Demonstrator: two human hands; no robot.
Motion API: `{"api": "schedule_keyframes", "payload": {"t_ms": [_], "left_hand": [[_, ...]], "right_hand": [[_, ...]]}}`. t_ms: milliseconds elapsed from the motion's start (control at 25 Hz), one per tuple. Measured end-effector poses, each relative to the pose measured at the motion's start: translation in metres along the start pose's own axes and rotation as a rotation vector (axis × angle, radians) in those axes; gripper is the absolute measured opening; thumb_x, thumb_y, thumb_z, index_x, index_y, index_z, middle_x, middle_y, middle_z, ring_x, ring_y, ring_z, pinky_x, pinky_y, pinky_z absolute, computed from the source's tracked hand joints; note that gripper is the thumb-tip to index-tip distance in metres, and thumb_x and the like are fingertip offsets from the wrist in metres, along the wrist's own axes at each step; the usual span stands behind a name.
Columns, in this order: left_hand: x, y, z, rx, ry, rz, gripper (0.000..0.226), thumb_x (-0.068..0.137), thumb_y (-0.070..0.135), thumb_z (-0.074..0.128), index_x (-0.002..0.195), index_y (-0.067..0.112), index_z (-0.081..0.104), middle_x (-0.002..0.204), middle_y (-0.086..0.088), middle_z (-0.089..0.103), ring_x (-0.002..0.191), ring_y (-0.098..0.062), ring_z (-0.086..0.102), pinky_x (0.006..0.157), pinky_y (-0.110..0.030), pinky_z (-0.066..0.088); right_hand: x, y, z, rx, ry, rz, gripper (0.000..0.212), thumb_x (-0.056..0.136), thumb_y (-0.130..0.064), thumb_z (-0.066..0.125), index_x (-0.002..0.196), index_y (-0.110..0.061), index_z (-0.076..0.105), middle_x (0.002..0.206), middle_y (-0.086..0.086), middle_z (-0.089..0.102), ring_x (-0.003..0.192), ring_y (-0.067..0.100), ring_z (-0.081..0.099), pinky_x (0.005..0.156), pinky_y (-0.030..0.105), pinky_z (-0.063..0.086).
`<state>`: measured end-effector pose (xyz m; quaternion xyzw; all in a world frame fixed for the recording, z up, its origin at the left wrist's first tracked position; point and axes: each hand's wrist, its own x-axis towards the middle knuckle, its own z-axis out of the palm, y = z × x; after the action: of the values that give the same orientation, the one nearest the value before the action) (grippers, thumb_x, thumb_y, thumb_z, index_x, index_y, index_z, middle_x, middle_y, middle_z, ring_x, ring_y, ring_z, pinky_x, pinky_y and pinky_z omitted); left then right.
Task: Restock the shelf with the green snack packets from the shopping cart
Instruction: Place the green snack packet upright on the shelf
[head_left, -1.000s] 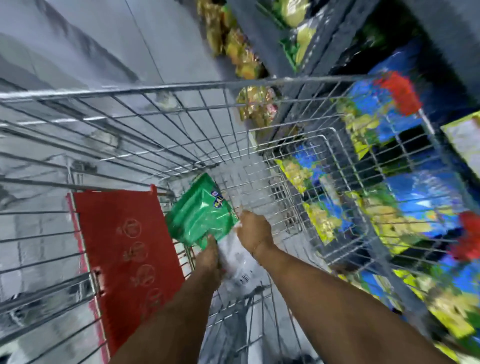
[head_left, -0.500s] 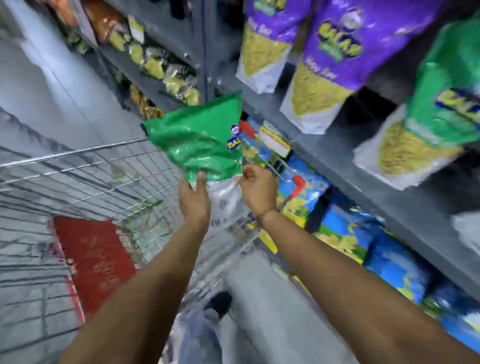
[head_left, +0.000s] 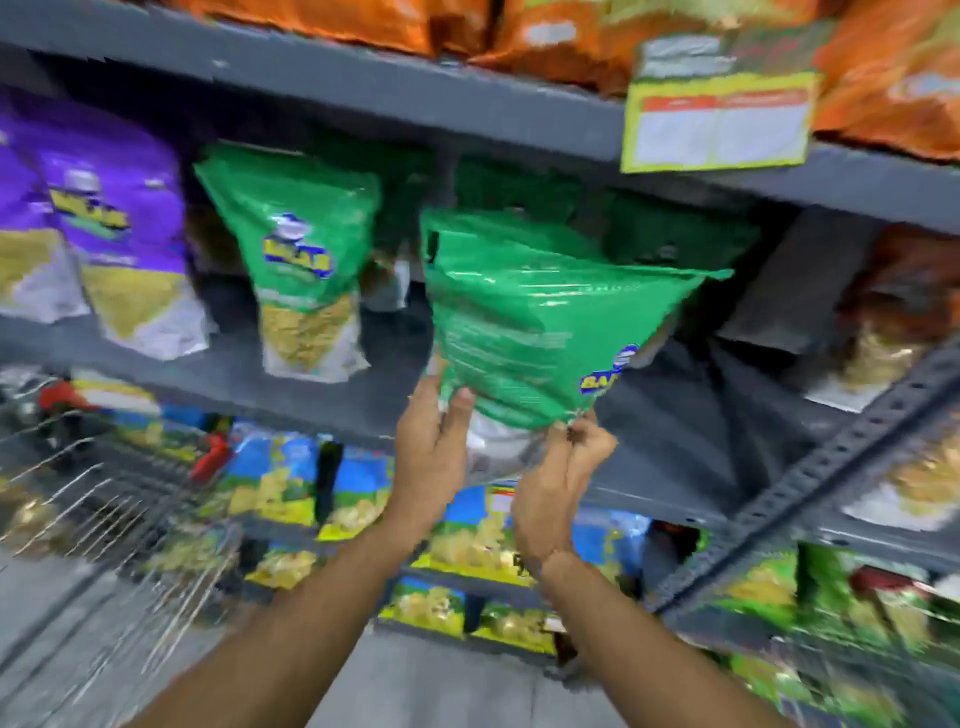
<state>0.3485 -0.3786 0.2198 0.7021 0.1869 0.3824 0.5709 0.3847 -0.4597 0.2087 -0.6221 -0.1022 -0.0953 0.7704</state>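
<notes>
A grey store shelf (head_left: 311, 384) is faced, a green packet (head_left: 306, 260) standing at left. The carried green snack packet (head_left: 535, 322) is gripped at its base by left hand (head_left: 431, 441) and right hand (head_left: 561, 478); it should be set upright in the bare gap alongside.

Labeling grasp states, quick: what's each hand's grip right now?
Left hand: closed on the green snack packet, lower left edge.
Right hand: closed on the same packet, pinching its bottom edge.

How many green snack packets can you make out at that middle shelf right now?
2 clearly: one standing on the shelf right of the purple packets, one held up by the left hand and right hand. Dark green shapes behind it may be more.
</notes>
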Motion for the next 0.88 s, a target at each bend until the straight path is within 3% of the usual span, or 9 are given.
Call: {"api": "schedule_keyframes", "payload": {"t_ms": [160,280,440,520,560,640,760,840,880], "left_hand": [[0.027,-0.001,0.096,-0.007,-0.308,-0.025,0.047,0.084,0.037,0.046,0.113,0.001,0.052,0.104,-0.025,0.063,0.093,-0.025,0.058,0.077,-0.028,0.04],[0.054,-0.021,0.146,0.097,-0.447,-0.142,0.046,0.085,0.037,0.049,0.114,0.001,0.049,0.123,-0.024,0.057,0.114,-0.032,0.053,0.094,-0.04,0.041],[0.056,-0.043,0.164,0.083,-0.373,-0.204,0.035,0.088,0.03,0.05,0.11,0.003,0.048,0.114,-0.024,0.058,0.108,-0.034,0.054,0.084,-0.036,0.04],[0.04,-0.045,0.163,0.069,-0.329,-0.065,0.035,0.086,0.034,0.052,0.107,0.006,0.049,0.11,-0.021,0.058,0.107,-0.029,0.054,0.084,-0.028,0.038],[0.031,-0.044,0.161,0.026,-0.35,-0.015,0.036,0.084,0.038,0.051,0.107,0.01,0.051,0.11,-0.013,0.059,0.108,-0.019,0.053,0.087,-0.02,0.038],[0.017,-0.036,0.155,-0.052,-0.442,0.016,0.029,0.079,0.046,0.044,0.091,0.022,0.056,0.096,0.007,0.061,0.094,0.008,0.053,0.083,-0.007,0.038],[0.026,-0.038,0.15,-0.043,-0.323,-0.033,0.027,0.085,0.047,0.041,0.064,0.03,0.046,0.067,0.007,0.054,0.067,-0.001,0.051,0.072,-0.024,0.041],[0.052,-0.043,0.153,0.003,-0.217,-0.098,0.029,0.079,0.055,0.048,0.079,0.026,0.048,0.08,-0.007,0.055,0.077,-0.012,0.052,0.076,-0.037,0.042],[0.065,-0.046,0.156,0.023,-0.303,-0.149,0.042,0.075,0.057,0.052,0.103,0.025,0.049,0.106,-0.011,0.057,0.099,-0.017,0.054,0.088,-0.039,0.043]], "right_hand": [[0.068,0.004,-0.05,-0.067,0.274,0.008,0.012,0.083,-0.019,0.036,0.078,-0.029,0.031,0.112,0.01,0.041,0.093,0.014,0.046,0.081,0.023,0.036],[0.113,0.017,-0.073,-0.189,0.287,0.062,0.007,0.088,-0.014,0.038,0.086,-0.018,0.033,0.128,0.018,0.046,0.109,0.026,0.048,0.088,0.032,0.037],[0.135,0.035,-0.084,-0.506,0.272,0.051,0.018,0.087,-0.019,0.042,0.098,-0.009,0.053,0.138,0.023,0.046,0.128,0.037,0.04,0.102,0.038,0.03],[0.14,0.034,-0.075,-0.557,0.451,0.248,0.031,0.09,-0.024,0.045,0.115,-0.01,0.057,0.133,0.021,0.047,0.124,0.038,0.041,0.101,0.037,0.031],[0.145,0.032,-0.07,-0.47,0.44,0.411,0.035,0.092,-0.028,0.043,0.122,-0.013,0.053,0.129,0.021,0.049,0.122,0.038,0.043,0.104,0.04,0.033],[0.165,0.035,-0.076,-0.182,0.318,0.402,0.031,0.092,-0.026,0.043,0.114,-0.011,0.057,0.114,0.016,0.062,0.107,0.032,0.056,0.1,0.045,0.044],[0.177,0.021,-0.101,0.107,0.394,0.436,0.026,0.097,-0.019,0.039,0.084,-0.016,0.061,0.063,-0.009,0.067,0.059,0.008,0.057,0.06,0.013,0.05],[0.16,0.018,-0.108,0.051,0.492,0.407,0.036,0.099,-0.031,0.032,0.109,-0.012,0.061,0.088,-0.006,0.065,0.082,0.007,0.057,0.077,0.014,0.043],[0.146,0.02,-0.104,0.019,0.503,0.397,0.043,0.099,-0.036,0.029,0.121,-0.01,0.054,0.106,-0.005,0.056,0.099,0.008,0.05,0.09,0.019,0.038]]}}
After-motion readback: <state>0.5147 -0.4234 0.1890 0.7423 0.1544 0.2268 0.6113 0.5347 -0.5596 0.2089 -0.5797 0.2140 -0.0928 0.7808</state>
